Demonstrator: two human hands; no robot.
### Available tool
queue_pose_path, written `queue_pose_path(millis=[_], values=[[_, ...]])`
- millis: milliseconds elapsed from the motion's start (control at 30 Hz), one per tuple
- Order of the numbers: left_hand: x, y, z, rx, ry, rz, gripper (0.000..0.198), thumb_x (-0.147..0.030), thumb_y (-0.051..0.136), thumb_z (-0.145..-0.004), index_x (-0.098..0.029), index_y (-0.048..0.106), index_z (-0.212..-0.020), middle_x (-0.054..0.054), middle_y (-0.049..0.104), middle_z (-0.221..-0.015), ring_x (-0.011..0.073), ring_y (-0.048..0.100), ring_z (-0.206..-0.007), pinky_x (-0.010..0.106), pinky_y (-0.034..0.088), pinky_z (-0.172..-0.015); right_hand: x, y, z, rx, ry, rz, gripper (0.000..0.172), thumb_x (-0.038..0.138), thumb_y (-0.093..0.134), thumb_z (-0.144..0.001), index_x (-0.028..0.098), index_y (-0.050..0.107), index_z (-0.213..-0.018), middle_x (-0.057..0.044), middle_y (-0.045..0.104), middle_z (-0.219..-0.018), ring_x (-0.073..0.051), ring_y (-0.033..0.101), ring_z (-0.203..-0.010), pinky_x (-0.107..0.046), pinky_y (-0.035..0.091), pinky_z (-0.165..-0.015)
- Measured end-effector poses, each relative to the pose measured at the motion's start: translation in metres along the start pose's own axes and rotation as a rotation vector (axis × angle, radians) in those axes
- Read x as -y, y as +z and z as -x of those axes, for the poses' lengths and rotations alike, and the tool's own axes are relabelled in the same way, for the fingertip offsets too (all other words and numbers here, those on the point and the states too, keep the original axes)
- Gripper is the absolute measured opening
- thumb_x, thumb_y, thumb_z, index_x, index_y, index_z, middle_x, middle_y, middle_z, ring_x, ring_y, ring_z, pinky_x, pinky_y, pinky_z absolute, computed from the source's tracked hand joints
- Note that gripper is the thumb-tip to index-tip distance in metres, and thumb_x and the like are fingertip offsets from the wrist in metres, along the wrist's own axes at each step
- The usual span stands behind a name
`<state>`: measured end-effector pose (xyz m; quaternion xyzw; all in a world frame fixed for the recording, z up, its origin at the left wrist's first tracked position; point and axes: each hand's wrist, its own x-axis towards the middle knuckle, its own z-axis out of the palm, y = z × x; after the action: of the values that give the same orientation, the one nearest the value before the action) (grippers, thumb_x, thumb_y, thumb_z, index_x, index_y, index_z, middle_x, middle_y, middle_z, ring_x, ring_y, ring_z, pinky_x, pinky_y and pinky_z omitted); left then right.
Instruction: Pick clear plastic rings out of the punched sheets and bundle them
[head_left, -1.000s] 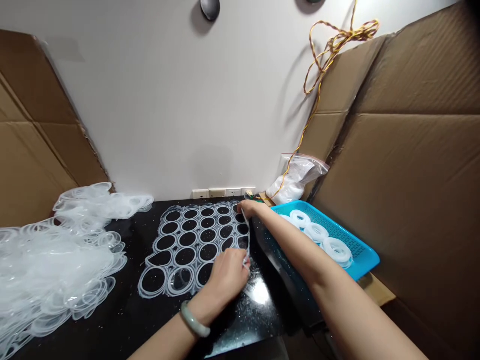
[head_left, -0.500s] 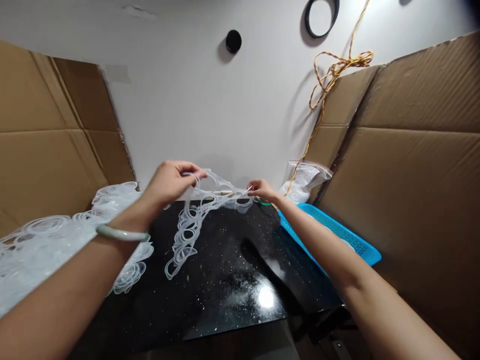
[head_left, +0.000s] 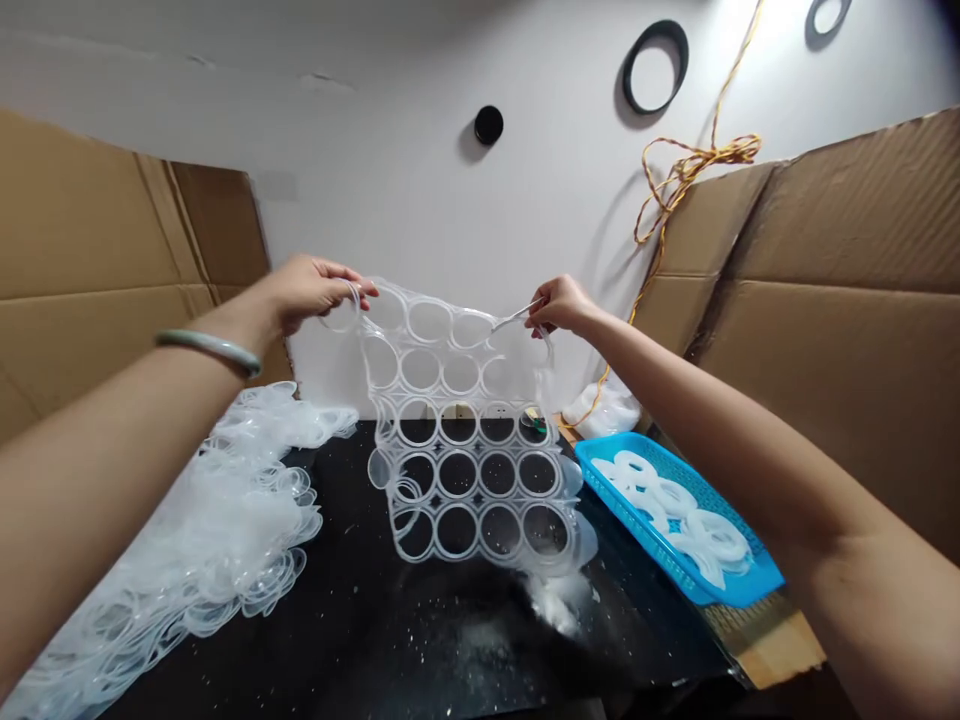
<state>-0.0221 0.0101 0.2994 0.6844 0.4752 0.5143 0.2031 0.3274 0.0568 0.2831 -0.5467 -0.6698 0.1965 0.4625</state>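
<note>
Above the black counter (head_left: 352, 630), the ring sheet (head_left: 478, 474) has unfurled — rows readable, left hand (head_left: 311, 288) and right hand (head_left: 562, 303) pinching its top.

Looks like a small makeshift workshop to me: cardboard panels (head_left: 847, 350) around a black worktop (head_left: 337, 640), a hole-filled plastic sheet (head_left: 478, 449), a plastic heap (head_left: 187, 530), a basket (head_left: 645, 532) of white rings (head_left: 716, 538).

left fingers (head_left: 336, 270), right fingers (head_left: 541, 312) | holding holed sheet (head_left: 478, 501) | over black tabletop (head_left: 337, 625)

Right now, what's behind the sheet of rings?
Through holes in the translucent sheet show pale wall, outlet panels and black tabletop. What its cloudy lower-right edge covers is unclear.
</note>
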Motion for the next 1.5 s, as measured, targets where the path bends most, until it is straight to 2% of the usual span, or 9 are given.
queue_pose_path(millis=[200,367,500,600,667,800,933,1167,1500], values=[[0.029,0.031,-0.065,-0.029,0.017,0.111,0.004,-0.019,0.075,-0.066,-0.015,0.074,-0.066,0.01,0.071,-0.072,0.0088,0.03,-0.047,0.026,0.014,-0.047,0.002,0.002,-0.039,-0.241,-0.04,0.1,0.029,-0.009,0.077,-0.057,0.011,0.055,-0.059,0.002,0.055,-0.049,-0.018,0.063,-0.043,-0.045,0.062,-0.057],[0.042,0.032,-0.069,0.009,0.047,0.162,0.011,-0.025,0.076,-0.07,-0.015,0.076,-0.074,0.009,0.073,-0.076,0.0079,0.024,-0.046,0.025,0.015,-0.046,0.002,-0.004,-0.034,-0.203,-0.153,0.039,0.025,-0.008,0.074,-0.058,0.01,0.058,-0.063,-0.001,0.061,-0.053,-0.016,0.063,-0.044,-0.034,0.059,-0.051],[0.073,0.029,-0.025,0.128,-0.011,0.18,0.02,-0.034,0.08,-0.067,-0.016,0.077,-0.077,0.009,0.073,-0.078,0.0091,0.03,-0.048,0.023,0.019,-0.045,-0.024,0.009,0.001,-0.057,-0.186,0.043,0.019,0.0,0.075,-0.06,0.011,0.061,-0.065,-0.004,0.066,-0.055,-0.017,0.066,-0.049,-0.024,0.053,-0.048],[0.104,0.034,0.032,0.265,-0.056,0.083,0.027,-0.044,0.077,-0.07,-0.018,0.077,-0.079,0.008,0.073,-0.08,0.0129,0.047,-0.057,0.021,0.031,-0.049,-0.06,0.03,0.048,0.079,-0.12,0.07,0.015,0.003,0.073,-0.06,0.013,0.062,-0.064,-0.003,0.066,-0.054,-0.017,0.067,-0.051,-0.021,0.05,-0.047],[0.125,0.041,0.076,0.453,-0.079,-0.007,0.029,-0.047,0.069,-0.079,-0.02,0.076,-0.087,0.006,0.073,-0.086,0.0177,0.059,-0.076,0.023,0.042,-0.062,-0.086,0.048,0.086,0.178,-0.059,0.095,0.013,0.004,0.07,-0.06,0.014,0.063,-0.065,-0.001,0.066,-0.052,-0.016,0.066,-0.05,-0.021,0.047,-0.046],[0.167,0.06,0.157,0.722,-0.026,-0.076,0.031,-0.045,0.061,-0.087,-0.017,0.074,-0.082,0.005,0.07,-0.084,0.0188,0.062,-0.08,0.027,0.047,-0.072,-0.133,0.082,0.162,0.306,0.006,0.15,0.014,0.002,0.064,-0.061,0.015,0.064,-0.066,0.001,0.067,-0.056,-0.015,0.065,-0.053,-0.02,0.045,-0.049],[0.195,0.07,0.208,0.829,0.008,-0.082,0.027,-0.038,0.059,-0.088,-0.017,0.073,-0.079,0.005,0.068,-0.087,0.0174,0.063,-0.079,0.025,0.047,-0.072,-0.163,0.094,0.208,0.333,0.047,0.187,0.009,0.009,0.069,-0.063,0.014,0.065,-0.069,-0.001,0.067,-0.063,-0.015,0.062,-0.059,-0.02,0.042,-0.052],[0.193,0.06,0.235,0.809,0.043,-0.212,0.02,-0.027,0.053,-0.091,-0.022,0.072,-0.088,0.004,0.065,-0.099,0.0157,0.063,-0.083,0.023,0.047,-0.073,-0.181,0.078,0.241,0.498,-0.002,0.146,0.009,0.009,0.066,-0.067,0.014,0.062,-0.073,0.0,0.065,-0.071,-0.014,0.057,-0.064,-0.021,0.041,-0.059],[0.174,0.033,0.218,0.712,0.137,-0.217,0.024,-0.03,0.049,-0.095,-0.022,0.071,-0.089,0.004,0.067,-0.093,0.0158,0.064,-0.082,0.022,0.048,-0.074,-0.165,0.062,0.258,0.417,-0.06,0.017,0.009,0.023,0.067,-0.081,0.017,0.06,-0.081,-0.002,0.066,-0.083,-0.017,0.058,-0.075,-0.026,0.043,-0.069]])
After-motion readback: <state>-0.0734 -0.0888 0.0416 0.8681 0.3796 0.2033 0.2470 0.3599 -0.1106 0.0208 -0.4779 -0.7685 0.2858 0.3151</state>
